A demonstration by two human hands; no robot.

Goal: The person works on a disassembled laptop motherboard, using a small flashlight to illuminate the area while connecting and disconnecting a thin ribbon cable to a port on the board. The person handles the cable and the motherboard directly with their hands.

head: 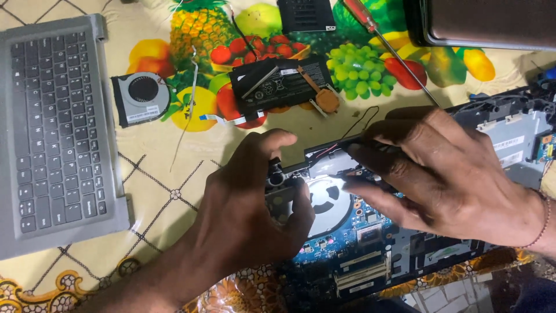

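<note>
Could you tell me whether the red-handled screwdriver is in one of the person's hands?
No: the red-handled screwdriver lies on the fruit-print cloth, apart from the left hand and right hand, which rest on the opened laptop base.

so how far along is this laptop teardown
Done: the keyboard cover is off, and a fan and black part lie loose. In hand: left hand and right hand work at the opened base. Left: its blue board and round fan remain inside.

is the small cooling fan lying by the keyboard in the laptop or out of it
Out. The loose fan lies by itself on the fruit-print tablecloth, beside the keyboard panel, apart from the opened laptop base that both hands work on.
</note>
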